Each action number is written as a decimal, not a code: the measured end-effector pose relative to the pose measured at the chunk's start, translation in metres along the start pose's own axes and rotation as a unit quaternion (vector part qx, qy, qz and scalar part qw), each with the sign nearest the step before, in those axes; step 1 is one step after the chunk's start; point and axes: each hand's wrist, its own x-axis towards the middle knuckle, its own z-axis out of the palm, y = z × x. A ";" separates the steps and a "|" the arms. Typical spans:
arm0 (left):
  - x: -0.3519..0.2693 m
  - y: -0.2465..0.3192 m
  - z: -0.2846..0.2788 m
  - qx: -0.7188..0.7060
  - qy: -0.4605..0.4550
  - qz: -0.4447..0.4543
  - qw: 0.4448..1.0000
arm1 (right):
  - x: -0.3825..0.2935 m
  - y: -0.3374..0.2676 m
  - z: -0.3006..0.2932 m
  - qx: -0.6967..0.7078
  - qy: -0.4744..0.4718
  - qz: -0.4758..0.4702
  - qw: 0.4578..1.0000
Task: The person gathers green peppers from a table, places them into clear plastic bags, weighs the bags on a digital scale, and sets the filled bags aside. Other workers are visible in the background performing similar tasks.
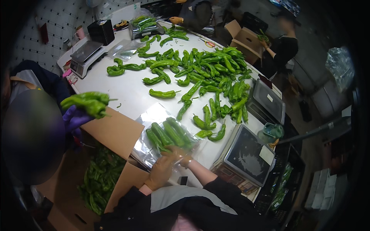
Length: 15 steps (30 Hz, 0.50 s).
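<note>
Before me on the white table lies a clear plastic bag (147, 154) with several long green peppers (170, 134) side by side in it. My left hand (160, 171), in a tan glove, grips the bag near its opening. My right hand (179, 156) is at the near ends of the bagged peppers, apparently inside the bag, with film around its wrist. Its fingers are partly hidden by plastic and by my left hand, so their grip is unclear. Loose green peppers (206, 122) lie just beyond the bag.
A large pepper pile (219, 63) covers the far right of the table (130, 92). An open cardboard box (115, 132) of peppers stands at left. Beside it, a co-worker's purple-gloved hand (75, 118) holds peppers. Scales (250, 157) stand at right, with another scale (86, 53) far left.
</note>
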 end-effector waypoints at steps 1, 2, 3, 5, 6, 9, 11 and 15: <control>0.003 -0.001 0.000 0.008 0.007 0.012 1.000 | 0.009 -0.007 0.003 -0.063 -0.016 -0.013 0.998; 0.003 -0.006 0.000 0.015 0.056 0.007 0.998 | 0.018 -0.014 0.005 -0.124 -0.030 -0.027 0.992; 0.000 -0.012 -0.001 0.000 0.063 -0.024 0.998 | 0.020 -0.045 -0.005 0.002 -0.108 0.157 0.982; -0.005 -0.018 0.002 -0.041 0.064 -0.078 0.994 | -0.002 -0.024 0.004 0.025 0.018 -0.056 0.998; -0.006 -0.020 0.006 -0.048 0.063 -0.077 0.994 | -0.014 -0.014 0.005 0.033 0.078 -0.162 0.983; -0.006 -0.020 0.007 -0.075 0.045 -0.119 0.989 | -0.058 -0.021 -0.036 0.045 -0.159 0.074 0.983; -0.008 -0.025 0.009 -0.092 0.030 -0.120 0.988 | -0.064 -0.055 -0.090 0.123 -0.304 0.307 0.893; -0.003 -0.019 0.005 -0.107 0.008 -0.120 0.987 | -0.052 -0.014 -0.171 0.168 0.079 0.282 0.941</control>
